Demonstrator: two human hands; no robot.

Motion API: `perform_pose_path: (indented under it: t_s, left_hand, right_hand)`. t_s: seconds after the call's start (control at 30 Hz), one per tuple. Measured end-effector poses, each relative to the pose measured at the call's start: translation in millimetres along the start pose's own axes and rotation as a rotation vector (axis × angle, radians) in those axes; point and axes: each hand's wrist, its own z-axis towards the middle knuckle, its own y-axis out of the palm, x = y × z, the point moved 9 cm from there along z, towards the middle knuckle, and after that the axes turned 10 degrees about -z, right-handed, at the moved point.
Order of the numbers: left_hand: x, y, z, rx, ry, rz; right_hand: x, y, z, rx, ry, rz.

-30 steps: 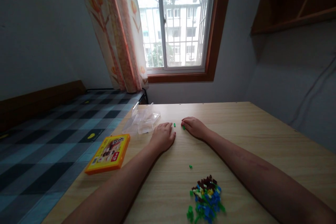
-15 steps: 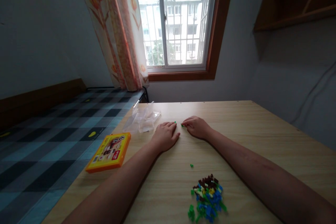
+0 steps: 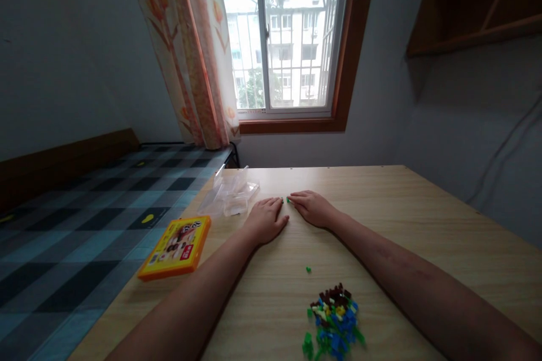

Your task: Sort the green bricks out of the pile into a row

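Daylight from a barred window [image 3: 296,39] at twelve o'clock lit a dim room, with a tulip-print curtain [image 3: 195,67] at eleven, a wooden wall shelf [image 3: 478,5] at two and a checked bed [image 3: 105,197] at nine. On a pale wooden table [image 3: 402,237], at the centre of this clock, a person's two bare hands rested just apart. The left hand [image 3: 266,220] lay palm down, fingers close together and thumb spread away; a green speck [image 3: 282,200] showed at its fingertips, though whether they gripped it could not be told. The right hand [image 3: 313,208] reached in, fingers narrowly together, with a small green piece [image 3: 288,200] at their tips; whether pinched or only touched was too small to tell. Clear plastic containers [image 3: 231,194] stood near the left hand at about nine o'clock, and an orange-and-yellow box [image 3: 175,247] lay flat at eight. Toward half past five sat a lone green bit [image 3: 308,269], and at five a heap of tiny bricks [image 3: 336,318], brown, cream, yellow, blue and green.
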Motion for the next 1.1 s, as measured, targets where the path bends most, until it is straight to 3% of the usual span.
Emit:
perform_pose_path:
  t_s: [0.33, 1.1]
  left_hand:
    - [-5.2, -4.0, 11.6, -0.010, 0.045, -0.007]
    - [-13.0, 9.6, 14.4, -0.115, 0.009, 0.039]
  right_hand:
    - [-0.8, 4.5, 3.9, -0.042, 0.046, -0.034]
    - [4.9, 19.1, 2.4, -0.218, 0.073, -0.111]
